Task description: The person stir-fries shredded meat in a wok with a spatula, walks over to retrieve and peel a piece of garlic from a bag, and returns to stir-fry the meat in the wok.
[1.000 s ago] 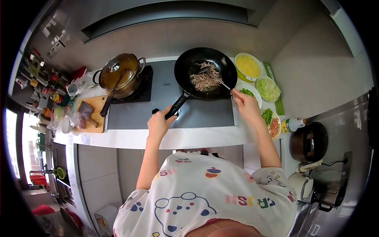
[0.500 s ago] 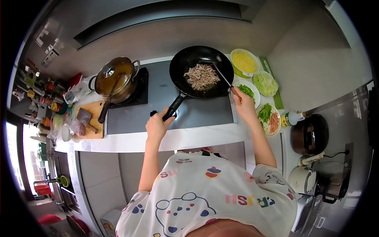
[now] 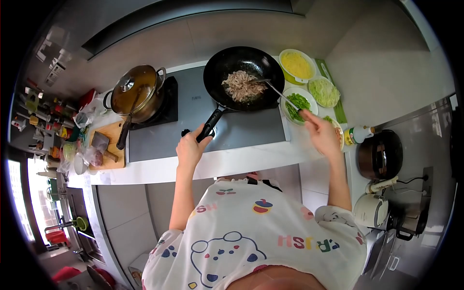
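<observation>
A black wok [image 3: 265, 99] sits on the grey stovetop with pale shredded meat [image 3: 243, 87] in its middle. My left hand [image 3: 191, 146] is closed around the wok's black handle [image 3: 210, 124]. In my right hand [image 3: 323, 133] is the dark grip of a metal spatula [image 3: 281, 94], whose head reaches into the right side of the meat. Just beyond my right hand, a white plate of chopped green peppers [image 3: 298, 102] stands on the counter. My right hand partly covers another plate [image 3: 341, 139] of cut ingredients.
Left of the wok, a lidded pot [image 3: 137, 94] stands on a black burner. A cleaver [image 3: 100, 141] lies on a wooden board [image 3: 118, 162]. At the right are yellow shreds in a bowl [image 3: 297, 66], shredded cabbage [image 3: 324, 93], a bottle [image 3: 358, 135] and a brown cooker [image 3: 380, 154].
My right hand has moved right and toward me, drawing the spatula's head from the wok's upper side to the meat's right edge. My left hand stays on the handle.
</observation>
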A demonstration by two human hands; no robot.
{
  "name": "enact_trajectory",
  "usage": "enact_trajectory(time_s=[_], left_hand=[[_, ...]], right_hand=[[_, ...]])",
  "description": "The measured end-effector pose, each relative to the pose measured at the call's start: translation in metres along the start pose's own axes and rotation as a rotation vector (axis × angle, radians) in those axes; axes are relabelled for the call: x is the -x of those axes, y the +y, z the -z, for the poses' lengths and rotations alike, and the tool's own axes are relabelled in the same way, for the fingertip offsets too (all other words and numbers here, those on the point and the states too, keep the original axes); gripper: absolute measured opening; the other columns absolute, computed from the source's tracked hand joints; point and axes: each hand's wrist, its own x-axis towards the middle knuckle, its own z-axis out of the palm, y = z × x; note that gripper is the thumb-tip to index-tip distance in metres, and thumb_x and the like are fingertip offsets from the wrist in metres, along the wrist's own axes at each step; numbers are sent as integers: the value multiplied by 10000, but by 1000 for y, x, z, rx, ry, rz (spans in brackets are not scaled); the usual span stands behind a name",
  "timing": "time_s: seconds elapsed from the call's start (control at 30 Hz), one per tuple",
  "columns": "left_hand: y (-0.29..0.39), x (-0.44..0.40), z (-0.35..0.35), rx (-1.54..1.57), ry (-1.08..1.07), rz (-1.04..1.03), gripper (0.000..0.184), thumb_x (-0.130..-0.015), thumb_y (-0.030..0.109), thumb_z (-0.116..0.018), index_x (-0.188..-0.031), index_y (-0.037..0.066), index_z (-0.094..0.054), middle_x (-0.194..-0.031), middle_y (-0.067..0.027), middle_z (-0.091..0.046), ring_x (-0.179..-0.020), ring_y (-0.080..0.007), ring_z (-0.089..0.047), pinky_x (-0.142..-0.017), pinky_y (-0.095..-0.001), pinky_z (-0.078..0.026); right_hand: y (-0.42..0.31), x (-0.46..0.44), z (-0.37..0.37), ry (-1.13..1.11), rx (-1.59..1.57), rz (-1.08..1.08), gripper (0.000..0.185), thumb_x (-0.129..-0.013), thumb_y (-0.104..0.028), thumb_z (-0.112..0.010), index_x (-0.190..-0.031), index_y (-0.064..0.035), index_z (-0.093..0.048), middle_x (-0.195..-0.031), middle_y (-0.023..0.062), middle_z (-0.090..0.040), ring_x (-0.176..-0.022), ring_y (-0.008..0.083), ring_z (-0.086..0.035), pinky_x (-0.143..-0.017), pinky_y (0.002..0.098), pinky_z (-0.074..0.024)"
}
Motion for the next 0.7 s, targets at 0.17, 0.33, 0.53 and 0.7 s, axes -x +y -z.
enact_trajectory(time_s=[0.17,0.33,0.53,0.7], left_hand=[[-8,-2,-8,17,57,-50,504,-796,301,-823,-1265,156,-710,-757,-120,-688,-692,-299,-660,-671,-400,-520],[-8,-1,-10,27,55,-51,504,-792,292,-824,-1264,159,-711,-751,-127,-683,-694,-299,-661,-667,-398,-519],[-6,-1,-5,6,31,-38,502,-797,298,-820,-1268,164,-709,-715,-123,-661,-660,-293,-646,-640,-399,-511],[-4,0,-5,-4,26,-32,508,-803,301,-816,-1282,175,-700,-711,-120,-659,-660,-293,-647,-637,-403,-509]], right_hand=[[-32,2,58,-87,322,171,356,-927,-122,-626,-1281,-97,-659,-994,212,-708,-827,371,-668,-751,430,-528],[-5,-23,16,-51,282,243,340,-921,-116,-616,-1257,-97,-669,-996,231,-698,-856,408,-664,-769,473,-520],[-41,4,41,-148,331,153,345,-924,-137,-610,-1263,-101,-667,-972,246,-694,-862,431,-657,-779,488,-520],[-40,2,-2,-118,283,195,343,-936,-140,-599,-1272,-112,-663,-946,229,-697,-852,424,-662,-773,489,-525]])
